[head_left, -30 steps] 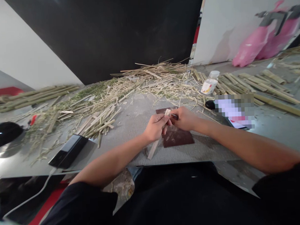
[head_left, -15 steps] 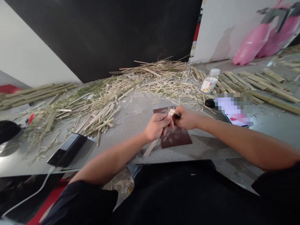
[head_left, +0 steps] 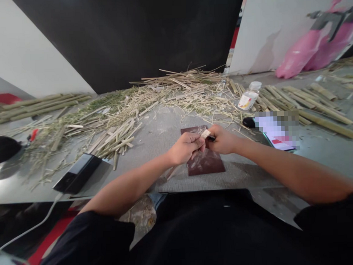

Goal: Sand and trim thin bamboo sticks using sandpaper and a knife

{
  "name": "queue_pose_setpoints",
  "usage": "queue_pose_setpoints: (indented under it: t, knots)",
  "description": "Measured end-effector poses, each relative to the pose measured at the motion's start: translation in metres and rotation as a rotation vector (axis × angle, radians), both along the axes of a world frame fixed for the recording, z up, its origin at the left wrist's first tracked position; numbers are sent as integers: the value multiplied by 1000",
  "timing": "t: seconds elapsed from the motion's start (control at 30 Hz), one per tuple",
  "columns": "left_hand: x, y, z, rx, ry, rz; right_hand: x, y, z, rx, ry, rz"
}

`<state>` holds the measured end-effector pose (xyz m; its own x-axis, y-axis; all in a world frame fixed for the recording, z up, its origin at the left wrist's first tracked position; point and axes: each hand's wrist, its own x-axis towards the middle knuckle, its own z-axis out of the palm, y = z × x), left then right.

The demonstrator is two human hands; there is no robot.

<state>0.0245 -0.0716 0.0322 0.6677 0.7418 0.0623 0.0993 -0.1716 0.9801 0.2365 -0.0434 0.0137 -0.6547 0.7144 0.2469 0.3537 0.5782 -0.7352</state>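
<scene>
My left hand (head_left: 184,148) is closed, pinching a pale bamboo strip (head_left: 205,134) between thumb and fingers. The strip's light end sticks out toward my right hand (head_left: 223,140), and its thin other end slants down behind my left wrist. My right hand is wrapped round a small black tool (head_left: 212,138); its working end is hidden, so I cannot tell its exact kind. Both hands meet just above a dark brown rectangular pad (head_left: 208,167) dusted with pale scrapings, which lies on the grey table (head_left: 155,143).
Bamboo strips (head_left: 121,141) and heaps of shavings (head_left: 152,96) spread across the back and left. A black box with a cable (head_left: 78,174) stands at left. Rightward are a white bottle (head_left: 248,96), a lit phone (head_left: 276,133), split bamboo pieces (head_left: 320,104) and pink spray bottles (head_left: 301,52).
My hands have shifted very slightly to the right, still together with the strip and black tool. The strip's lower end shows less below my left wrist. The view has moved slightly.
</scene>
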Motion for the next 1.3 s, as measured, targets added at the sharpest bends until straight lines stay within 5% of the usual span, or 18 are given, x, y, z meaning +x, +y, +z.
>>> queue_pose_setpoints:
  t: [0.37,0.5,0.67,0.77,0.83,0.93,1.1,1.3]
  knots:
    - [2,-11,0,-227,-153,-56,1,-10,7,48,13,25]
    - [0,-9,3,-253,-69,-59,-2,-15,12,46,-3,1]
    - [2,-11,4,136,61,222,-6,-21,21,120,-23,-234]
    - [4,-20,8,384,174,288,-9,-23,23,111,-45,-267]
    - [6,-25,11,405,239,303,-9,-24,24,80,-66,-278]
    - [8,-25,13,214,189,229,-10,-24,23,10,-87,-268]
    - [6,-15,14,-437,-160,-13,-10,-20,24,-161,-53,-195]
    - [-1,-11,15,-610,-284,-82,-6,-17,24,-155,-57,-244]
